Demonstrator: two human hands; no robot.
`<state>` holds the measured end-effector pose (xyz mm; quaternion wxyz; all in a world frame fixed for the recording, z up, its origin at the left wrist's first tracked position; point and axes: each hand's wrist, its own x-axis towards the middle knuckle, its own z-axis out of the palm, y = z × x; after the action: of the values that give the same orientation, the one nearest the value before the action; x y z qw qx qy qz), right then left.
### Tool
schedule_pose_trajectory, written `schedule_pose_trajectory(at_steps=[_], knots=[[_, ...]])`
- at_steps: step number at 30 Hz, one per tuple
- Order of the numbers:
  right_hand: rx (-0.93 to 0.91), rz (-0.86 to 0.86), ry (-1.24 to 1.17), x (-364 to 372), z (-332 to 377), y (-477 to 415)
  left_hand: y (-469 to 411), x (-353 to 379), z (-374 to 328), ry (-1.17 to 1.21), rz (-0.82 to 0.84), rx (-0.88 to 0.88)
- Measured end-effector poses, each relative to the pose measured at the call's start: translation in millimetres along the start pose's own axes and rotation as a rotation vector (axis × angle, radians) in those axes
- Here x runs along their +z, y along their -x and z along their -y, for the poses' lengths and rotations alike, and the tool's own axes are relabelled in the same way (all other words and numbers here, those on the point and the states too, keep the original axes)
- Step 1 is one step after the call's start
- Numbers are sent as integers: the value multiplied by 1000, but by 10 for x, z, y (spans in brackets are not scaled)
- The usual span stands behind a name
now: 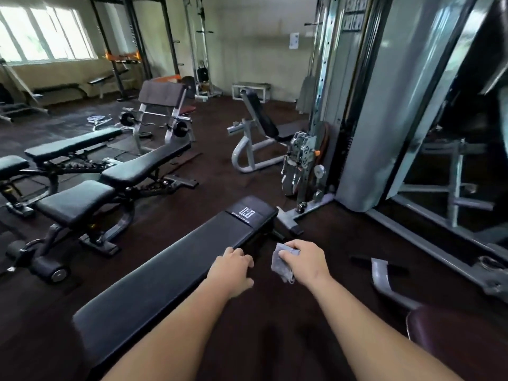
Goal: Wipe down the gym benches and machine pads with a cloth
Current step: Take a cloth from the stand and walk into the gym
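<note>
A long black flat bench [165, 273] runs diagonally from the lower left up to a logo patch at its far end. My left hand [232, 270] rests on the bench's right edge, fingers curled over the rim. My right hand [305, 261] grips a crumpled grey cloth [280, 262], held in the air just right of the bench, above the dark floor. The cloth is apart from the bench pad.
Two adjustable black benches [77, 202] stand to the left. A preacher curl stand with a barbell [162, 111] and an incline bench [261, 119] are further back. A cable machine column [324, 133] and a mirror wall rise on the right. A dark red pad [453, 334] sits at lower right.
</note>
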<state>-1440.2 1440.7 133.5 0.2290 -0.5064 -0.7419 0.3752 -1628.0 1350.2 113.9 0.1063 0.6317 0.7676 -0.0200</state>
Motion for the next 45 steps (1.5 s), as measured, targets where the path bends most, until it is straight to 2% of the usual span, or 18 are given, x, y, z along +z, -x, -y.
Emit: schedule_pose_trajectory(at_steps=[8,12,16,23,28,33,35,38,40,43,45], knots=[[63,-34,-4,-89,-294,-1841,-1948,-188,88,18,27,92],[61,38,-26,-93,-464,-2928,-2907,-213,123,175,-9,57],[38,134,-41,-85,-472,-3928,-3708,-298,162,457,-43,-21],[124,362,-249,362,-498,-5228,-4766,-303,635,952,-80,-366],[277,644,-469,778,-606,-5907,-5548,-159,1114,1580,-104,-655],[269,683,-443,1214,-828,-6525,-6199,-81,1357,2034,-112,-881],[283,654,-399,1367,-906,-6752,-6408,40,1441,2035,-61,-906],[326,688,-321,1593,-1027,-7107,-6686,364,1582,1764,33,-847],[365,747,-258,1787,-1176,-7345,-6868,639,1697,1651,24,-849],[398,825,-159,2113,-1422,-7689,-7149,1059,1817,1657,24,-912],[386,849,-113,2356,-1552,-7902,-7338,1331,1899,1635,-53,-990]])
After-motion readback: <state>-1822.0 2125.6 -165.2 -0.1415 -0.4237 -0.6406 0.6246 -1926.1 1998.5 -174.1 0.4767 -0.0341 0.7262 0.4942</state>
